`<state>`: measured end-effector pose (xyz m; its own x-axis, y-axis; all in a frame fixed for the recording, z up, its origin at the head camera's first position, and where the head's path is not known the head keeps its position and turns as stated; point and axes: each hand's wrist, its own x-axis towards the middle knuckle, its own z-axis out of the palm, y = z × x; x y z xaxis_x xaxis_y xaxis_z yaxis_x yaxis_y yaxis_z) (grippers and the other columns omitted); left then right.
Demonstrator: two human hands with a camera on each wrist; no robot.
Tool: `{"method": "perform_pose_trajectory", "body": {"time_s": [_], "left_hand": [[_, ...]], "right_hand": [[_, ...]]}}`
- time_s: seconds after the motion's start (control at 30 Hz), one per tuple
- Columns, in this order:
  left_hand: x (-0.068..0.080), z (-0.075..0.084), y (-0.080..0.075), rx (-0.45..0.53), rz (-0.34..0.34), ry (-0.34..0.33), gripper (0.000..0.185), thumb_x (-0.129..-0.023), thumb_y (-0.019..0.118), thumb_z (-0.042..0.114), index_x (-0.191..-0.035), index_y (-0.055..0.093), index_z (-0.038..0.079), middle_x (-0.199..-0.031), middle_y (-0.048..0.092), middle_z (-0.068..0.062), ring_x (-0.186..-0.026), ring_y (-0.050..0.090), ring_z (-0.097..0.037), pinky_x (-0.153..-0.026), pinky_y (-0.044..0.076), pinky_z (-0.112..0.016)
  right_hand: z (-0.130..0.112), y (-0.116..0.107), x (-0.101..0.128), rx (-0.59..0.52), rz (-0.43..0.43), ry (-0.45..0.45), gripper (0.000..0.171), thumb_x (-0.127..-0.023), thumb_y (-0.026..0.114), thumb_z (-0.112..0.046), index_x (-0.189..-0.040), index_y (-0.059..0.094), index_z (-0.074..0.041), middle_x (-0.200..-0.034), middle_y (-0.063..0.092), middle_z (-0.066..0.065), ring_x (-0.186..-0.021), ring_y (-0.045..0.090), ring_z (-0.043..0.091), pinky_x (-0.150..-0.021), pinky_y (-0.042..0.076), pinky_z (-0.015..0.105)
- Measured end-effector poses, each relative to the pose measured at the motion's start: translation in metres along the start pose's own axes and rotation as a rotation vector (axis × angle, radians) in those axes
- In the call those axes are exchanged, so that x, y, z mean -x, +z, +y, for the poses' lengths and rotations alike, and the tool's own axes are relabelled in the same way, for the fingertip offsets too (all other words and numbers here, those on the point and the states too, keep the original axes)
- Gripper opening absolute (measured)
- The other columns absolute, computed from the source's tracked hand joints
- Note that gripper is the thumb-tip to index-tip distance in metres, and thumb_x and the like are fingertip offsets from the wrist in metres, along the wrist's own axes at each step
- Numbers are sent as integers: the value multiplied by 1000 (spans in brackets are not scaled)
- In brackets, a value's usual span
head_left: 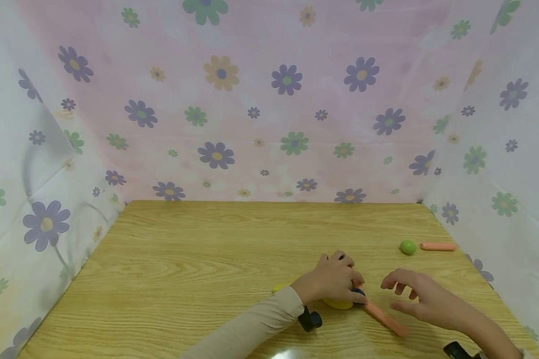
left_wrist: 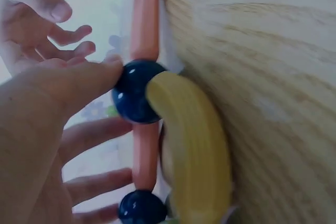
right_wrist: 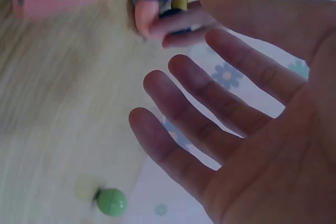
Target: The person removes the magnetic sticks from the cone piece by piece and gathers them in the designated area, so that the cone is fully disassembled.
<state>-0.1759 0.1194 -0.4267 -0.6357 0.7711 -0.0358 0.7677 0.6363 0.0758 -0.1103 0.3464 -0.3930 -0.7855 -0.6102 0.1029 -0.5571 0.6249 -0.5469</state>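
Note:
My left hand [head_left: 332,279] holds a toy assembly low over the wooden table. In the left wrist view the thumb and a finger pinch a glossy dark blue ball [left_wrist: 137,93]. From that ball one orange stick [left_wrist: 144,19] extends towards my right hand. Another orange stick [left_wrist: 145,156] runs from it to a second dark blue ball [left_wrist: 142,206]. A yellow curved piece [left_wrist: 197,145], banana-like, lies alongside; whether its tip joins the ball I cannot tell. My right hand [head_left: 431,301] hovers to the right, fingers spread, apart from the assembly, with nothing in its grasp.
A green ball [head_left: 407,247] and a loose orange stick [head_left: 437,246] lie at the table's right side. Flower-patterned cloth [head_left: 260,99] walls the table [head_left: 184,259] at the back and both sides. A yellow end [head_left: 279,287] shows beside my left wrist.

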Motion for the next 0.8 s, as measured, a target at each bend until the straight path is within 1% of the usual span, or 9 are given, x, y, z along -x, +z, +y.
{"method": "perform_pose_trajectory", "body": {"time_s": [0.07,0.13,0.2,0.3,0.43,0.53,0.63,0.7,0.8], "left_hand": [[1,0,3,11,59,-17,40,-82,48,72,-110,64,48,-114,51,17,-103,40,-8,-73,34,-32],[1,2,6,20,104,-37,40,-82,48,72,-106,66,46,-105,52,15,-98,40,-9,-74,35,-33],[2,5,6,23,131,-72,36,-83,47,72,-93,66,43,-98,52,13,-97,42,-11,-76,37,-36],[3,10,3,44,122,-152,36,-82,48,72,-74,60,39,-97,51,11,-100,43,-13,-77,38,-40],[6,11,-3,78,70,-227,37,-82,51,71,-70,57,36,-101,52,9,-99,40,-12,-76,37,-40],[9,8,-7,77,35,-208,30,-80,57,69,-78,60,39,-99,51,9,-95,39,-12,-75,35,-38],[12,4,-9,48,-3,-147,30,-76,65,65,-94,63,41,-100,50,9,-96,40,-11,-74,34,-37],[12,1,-10,47,-38,-89,43,-75,69,62,-112,61,43,-107,49,9,-100,41,-10,-76,34,-35],[11,-2,-8,59,-112,6,61,-77,69,59,-132,48,45,-121,46,11,-107,41,-7,-80,36,-32]], "right_hand": [[0,7,-2,-13,-9,-10,23,-88,67,-13,-110,59,-13,-103,60,-1,-82,55,8,-55,44,26],[1,15,-3,-1,16,-40,23,-87,69,-12,-108,61,-14,-100,61,-1,-81,56,8,-56,45,26],[2,22,-5,14,53,-61,23,-85,71,-11,-105,62,-15,-98,62,-3,-80,56,7,-58,46,27],[6,33,-8,28,103,-67,23,-82,74,-8,-101,64,-17,-93,62,-5,-78,57,7,-61,48,27],[11,41,-13,-9,101,-27,21,-81,74,-5,-95,64,-16,-84,61,-5,-73,56,5,-59,48,26],[13,43,-15,-17,86,38,21,-81,73,-3,-93,63,-16,-81,60,-5,-71,56,4,-57,47,26],[16,43,-15,49,105,104,23,-79,73,0,-91,63,-18,-80,59,-4,-70,55,5,-56,46,25],[17,43,-15,111,132,130,26,-78,72,3,-89,64,-19,-79,57,-5,-69,54,6,-55,44,25],[21,44,-15,160,167,132,29,-75,73,5,-87,64,-20,-79,54,-6,-67,51,5,-53,41,25]]}}
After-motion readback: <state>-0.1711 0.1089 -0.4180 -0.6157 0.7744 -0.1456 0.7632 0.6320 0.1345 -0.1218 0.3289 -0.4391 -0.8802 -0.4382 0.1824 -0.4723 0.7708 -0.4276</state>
